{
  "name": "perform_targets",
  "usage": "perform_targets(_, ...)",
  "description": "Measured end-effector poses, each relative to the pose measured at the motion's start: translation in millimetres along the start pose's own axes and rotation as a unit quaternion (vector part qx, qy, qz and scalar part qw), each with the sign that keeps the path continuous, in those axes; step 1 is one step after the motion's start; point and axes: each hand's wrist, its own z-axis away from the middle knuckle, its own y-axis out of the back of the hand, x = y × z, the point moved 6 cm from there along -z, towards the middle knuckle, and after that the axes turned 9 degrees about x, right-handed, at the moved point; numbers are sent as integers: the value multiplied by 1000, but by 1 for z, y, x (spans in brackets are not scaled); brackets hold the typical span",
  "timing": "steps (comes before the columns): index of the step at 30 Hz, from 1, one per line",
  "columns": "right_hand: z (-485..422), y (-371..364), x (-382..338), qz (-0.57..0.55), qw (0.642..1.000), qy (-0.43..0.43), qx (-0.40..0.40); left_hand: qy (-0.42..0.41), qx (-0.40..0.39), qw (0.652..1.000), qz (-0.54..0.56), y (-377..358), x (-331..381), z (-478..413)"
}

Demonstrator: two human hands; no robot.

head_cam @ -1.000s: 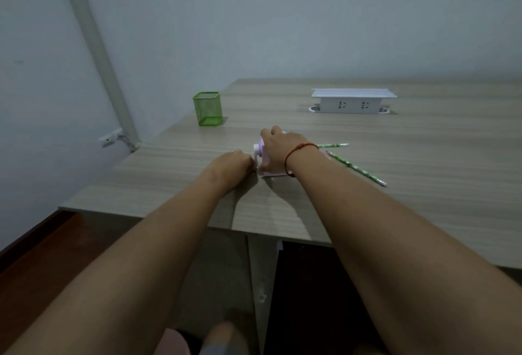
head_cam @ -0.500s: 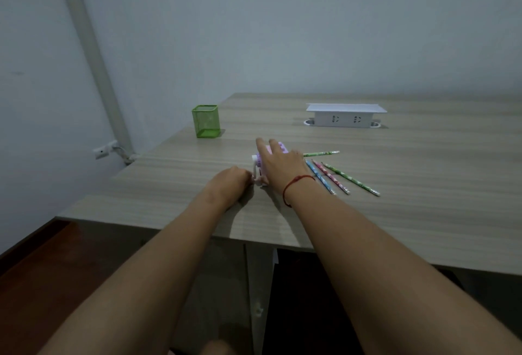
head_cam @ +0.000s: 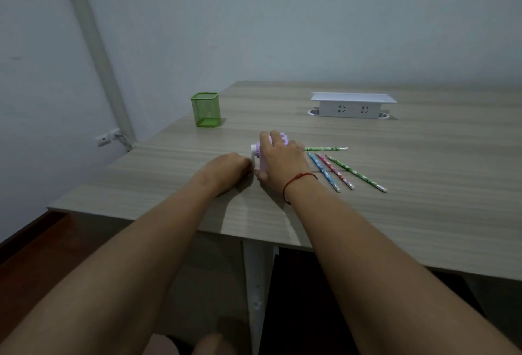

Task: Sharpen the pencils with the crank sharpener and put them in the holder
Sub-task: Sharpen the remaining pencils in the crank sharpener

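Pins a purple crank sharpener (head_cam: 283, 138) to the wood-grain table (head_cam: 423, 213) with the right hand (head_cam: 282, 159), wrapping fingers over its top and pressing the thumb against its near side, a firm clamp on the body. Wears a red string bracelet (head_cam: 299, 176) on that wrist. Holds the left hand (head_cam: 230, 168) against the lower end of the white crank (head_cam: 254, 154) on the sharpener's left face, tucking curled fingers under and out of sight; cannot tell whether closed round the handle or only resting beside it. Shows 1 green pencil (head_cam: 326, 149) poking out level from behind the right hand's knuckles on the sharpener's right side, hiding the point of entry. Has 3 more flat on the table just right of the right wrist, fanned side by side: a blue pencil (head_cam: 324, 172) nearest the wrist, a pink pencil (head_cam: 335, 171) in the middle, a second green pencil (head_cam: 356, 173) outermost. Stands the green mesh holder (head_cam: 205, 110) upright near the table's far left edge, well apart from sharpener and hands. Takes in a white socket box (head_cam: 353, 106) farther back on the right and, on the left wall beyond the table, a small white outlet (head_cam: 106, 137) beside a pale pipe (head_cam: 96, 43).
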Motion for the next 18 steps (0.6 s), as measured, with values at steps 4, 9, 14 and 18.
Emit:
perform_targets(4,-3,-5,-1,-5,1000,-9,-6,-50,-31,995,-80,11,3,-15)
perform_targets(9,-4,-5,-1,-2,1000,-3,-7,-85,32,989,-119,39,-3,-44)
perform_targets(14,-11,-5,3,17,999,-20,-29,-120,115,982,-87,68,3,-41)
perform_targets(18,-15,-12,2,15,1000,-22,-15,-114,155,980,-43,70,6,-21)
